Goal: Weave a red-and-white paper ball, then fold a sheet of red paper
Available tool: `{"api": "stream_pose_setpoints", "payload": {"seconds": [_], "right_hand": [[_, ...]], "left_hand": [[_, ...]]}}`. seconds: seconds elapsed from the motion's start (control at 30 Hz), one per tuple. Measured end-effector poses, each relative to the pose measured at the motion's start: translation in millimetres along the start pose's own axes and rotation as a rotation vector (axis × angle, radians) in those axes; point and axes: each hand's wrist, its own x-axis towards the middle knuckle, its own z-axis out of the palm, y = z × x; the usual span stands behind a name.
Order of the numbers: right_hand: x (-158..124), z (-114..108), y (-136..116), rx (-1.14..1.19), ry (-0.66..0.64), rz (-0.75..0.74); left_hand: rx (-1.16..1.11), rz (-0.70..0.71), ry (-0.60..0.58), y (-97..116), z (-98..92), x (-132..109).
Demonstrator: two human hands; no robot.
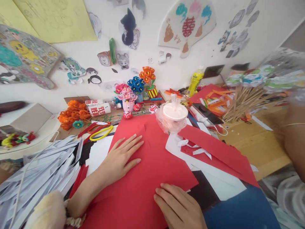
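Clock centred on the red paper (pixel 143 178), which sits at six o'clock in my view. Risk: I judge uneven pressure could crease or skew it; a shove could tip the lidded cup (pixel 175 112) at one o'clock. Grip: right hand (pixel 179 206), five o'clock, fingers together, resting on paper; left hand (pixel 125 156), ten o'clock, palm down, fingers slightly spread. Neither grasps anything visible.
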Motion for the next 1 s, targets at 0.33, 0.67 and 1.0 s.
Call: {"api": "stream_pose_setpoints", "payload": {"seconds": [0.33, 0.67, 1.0], "right_hand": [[3, 2, -1, 0.009, -0.027, 0.054], [-3, 8, -2, -0.047, -0.093, 0.088], [-4, 15, 10, -0.077, -0.265, -0.065]], "left_hand": [[0.01, -0.012, -0.007, 1, -0.9, 0], [0.008, -0.01, -0.006, 0, -0.6, 0], [-0.01, 0.008, -0.01, 1, -5.3, -1]]}}
